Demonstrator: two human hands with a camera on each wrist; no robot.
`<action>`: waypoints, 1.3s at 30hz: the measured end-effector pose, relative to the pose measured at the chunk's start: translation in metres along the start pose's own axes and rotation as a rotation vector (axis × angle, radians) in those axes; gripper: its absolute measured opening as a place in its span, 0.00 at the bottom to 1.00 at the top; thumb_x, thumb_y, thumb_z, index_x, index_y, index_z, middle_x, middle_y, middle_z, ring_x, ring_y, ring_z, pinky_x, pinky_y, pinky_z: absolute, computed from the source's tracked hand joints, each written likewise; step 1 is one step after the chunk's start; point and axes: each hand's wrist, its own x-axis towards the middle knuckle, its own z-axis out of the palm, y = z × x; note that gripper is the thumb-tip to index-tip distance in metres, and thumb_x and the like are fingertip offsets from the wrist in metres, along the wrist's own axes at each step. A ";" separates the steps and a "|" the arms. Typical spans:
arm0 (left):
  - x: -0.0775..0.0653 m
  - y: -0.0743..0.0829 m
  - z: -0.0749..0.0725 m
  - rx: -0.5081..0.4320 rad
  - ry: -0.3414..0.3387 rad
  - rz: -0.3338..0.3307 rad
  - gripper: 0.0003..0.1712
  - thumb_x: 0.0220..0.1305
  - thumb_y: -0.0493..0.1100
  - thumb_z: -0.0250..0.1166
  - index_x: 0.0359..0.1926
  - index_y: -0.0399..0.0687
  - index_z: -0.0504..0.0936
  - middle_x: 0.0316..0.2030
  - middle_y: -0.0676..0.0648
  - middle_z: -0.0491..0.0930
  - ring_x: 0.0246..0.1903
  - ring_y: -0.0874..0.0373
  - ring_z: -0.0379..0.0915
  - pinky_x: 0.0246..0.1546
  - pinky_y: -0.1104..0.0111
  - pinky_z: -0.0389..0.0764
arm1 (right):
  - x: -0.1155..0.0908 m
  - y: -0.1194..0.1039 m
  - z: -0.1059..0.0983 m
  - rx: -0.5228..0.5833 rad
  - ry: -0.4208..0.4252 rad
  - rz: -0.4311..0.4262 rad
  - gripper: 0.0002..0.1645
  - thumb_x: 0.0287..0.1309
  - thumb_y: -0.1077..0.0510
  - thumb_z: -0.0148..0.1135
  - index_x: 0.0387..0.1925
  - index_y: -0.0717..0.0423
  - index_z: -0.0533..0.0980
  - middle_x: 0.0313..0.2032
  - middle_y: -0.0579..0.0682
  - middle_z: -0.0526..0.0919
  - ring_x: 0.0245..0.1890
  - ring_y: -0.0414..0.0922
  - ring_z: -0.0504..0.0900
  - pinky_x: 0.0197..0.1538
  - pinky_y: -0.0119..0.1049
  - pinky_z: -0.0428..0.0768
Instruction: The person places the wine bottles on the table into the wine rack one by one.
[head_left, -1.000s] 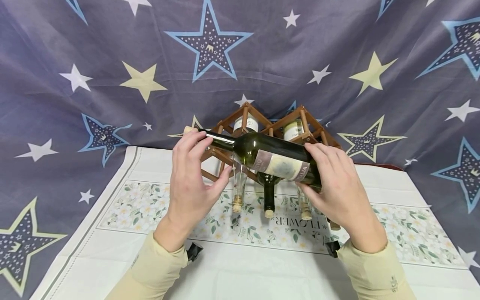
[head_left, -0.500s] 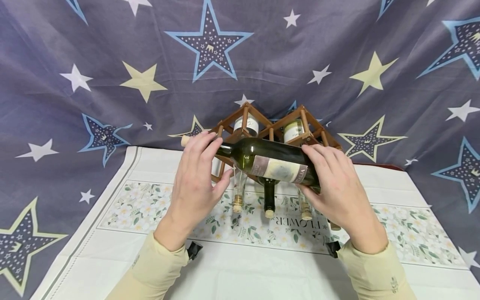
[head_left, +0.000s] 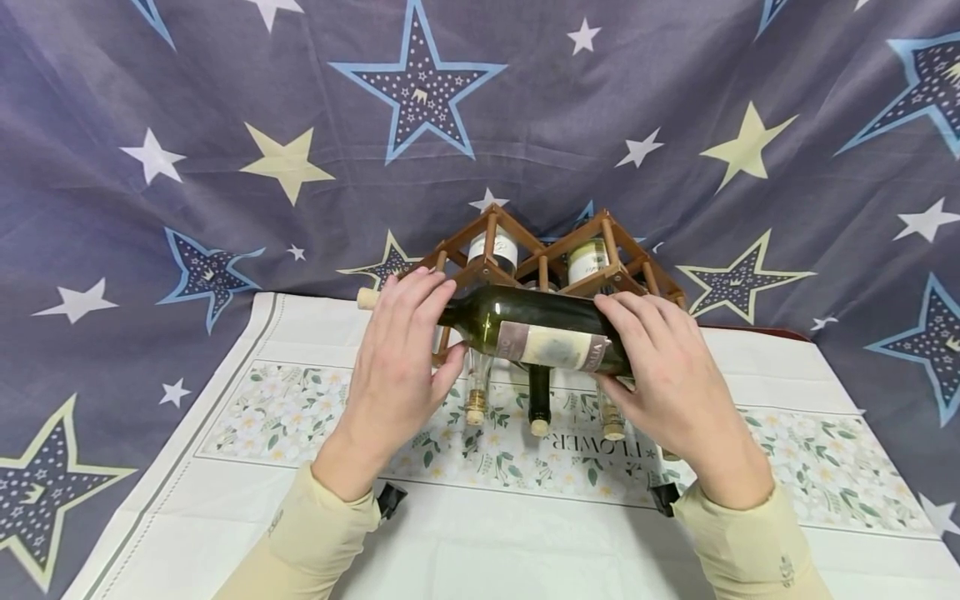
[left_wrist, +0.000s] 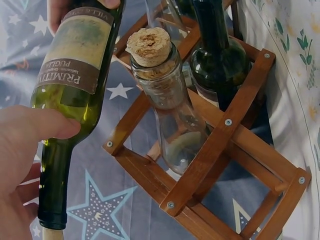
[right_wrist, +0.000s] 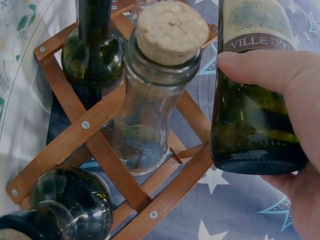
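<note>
A dark green wine bottle [head_left: 551,333] lies nearly level in the air before the rack, its corked neck to the left. My left hand [head_left: 401,358] holds it around the neck; in the left wrist view the thumb [left_wrist: 60,124] lies on the shoulder. The right hand [head_left: 675,375] grips the base end, thumb below and fingers over the top. Behind and below is a brown wooden wine rack [head_left: 517,223]. It holds several corked bottles, among them a clear bottle [left_wrist: 175,115] and a green bottle [head_left: 538,396], necks toward me. The held bottle hides part of the rack.
A white tablecloth [head_left: 480,542] with a floral band [head_left: 277,408] covers the table. A dark star-patterned curtain [head_left: 225,83] hangs close behind the rack. At the rack's lower right sits another dark bottle [right_wrist: 72,200].
The bottle's neck end has come down and slightly left, so the bottle is closer to level. My left hand has shifted along the neck toward the shoulder. The right hand keeps its grip.
</note>
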 end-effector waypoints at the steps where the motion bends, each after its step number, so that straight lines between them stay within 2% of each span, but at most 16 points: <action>1: 0.000 0.000 0.000 0.000 -0.006 0.001 0.35 0.52 0.32 0.68 0.63 0.29 0.70 0.60 0.33 0.72 0.64 0.39 0.64 0.69 0.48 0.56 | 0.000 0.000 0.000 -0.001 -0.002 -0.003 0.52 0.40 0.53 0.78 0.69 0.61 0.67 0.58 0.61 0.75 0.57 0.63 0.71 0.61 0.57 0.66; 18: -0.004 0.000 0.002 0.026 -0.119 -0.003 0.32 0.56 0.31 0.64 0.64 0.32 0.72 0.61 0.36 0.73 0.63 0.41 0.66 0.70 0.52 0.55 | -0.001 0.000 -0.004 -0.035 -0.016 -0.026 0.53 0.38 0.56 0.78 0.69 0.61 0.68 0.59 0.61 0.75 0.57 0.63 0.70 0.61 0.58 0.66; 29: -0.007 0.000 0.004 0.073 -0.182 -0.016 0.29 0.60 0.34 0.62 0.63 0.32 0.73 0.58 0.37 0.76 0.60 0.42 0.68 0.71 0.54 0.53 | -0.001 -0.001 -0.006 -0.052 -0.008 -0.035 0.54 0.35 0.57 0.80 0.69 0.60 0.68 0.59 0.61 0.75 0.57 0.64 0.70 0.61 0.58 0.66; 39: -0.009 -0.001 0.003 0.090 -0.250 -0.019 0.31 0.62 0.36 0.63 0.66 0.34 0.71 0.56 0.39 0.77 0.57 0.45 0.71 0.72 0.56 0.53 | 0.000 0.000 -0.008 -0.054 -0.006 -0.048 0.54 0.34 0.59 0.79 0.68 0.60 0.69 0.59 0.61 0.76 0.57 0.64 0.70 0.61 0.57 0.66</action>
